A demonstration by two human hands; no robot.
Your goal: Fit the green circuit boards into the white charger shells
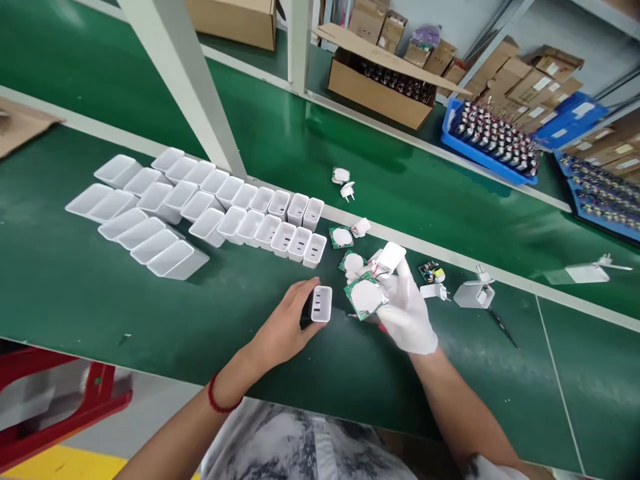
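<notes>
My bare left hand (287, 323) is closed around a white charger shell (321, 304) with its open end facing me, low over the green bench (150, 313). My right hand (406, 307), in a white glove, grips a green circuit board with a round white pad (366, 297) and a white plug cap (390, 259) joined to it by thin wires. Two more such boards (342, 237) (353, 261) lie just beyond the hands. Rows of empty white shells (200, 210) lie on the bench to the left.
Loose white plug parts (344, 183), a small populated board (431, 272) and a white holder (474, 293) lie around. A grey frame post (185, 80) rises behind the shells. Blue trays (493, 143) and cardboard boxes (385, 80) of parts stand at the back right.
</notes>
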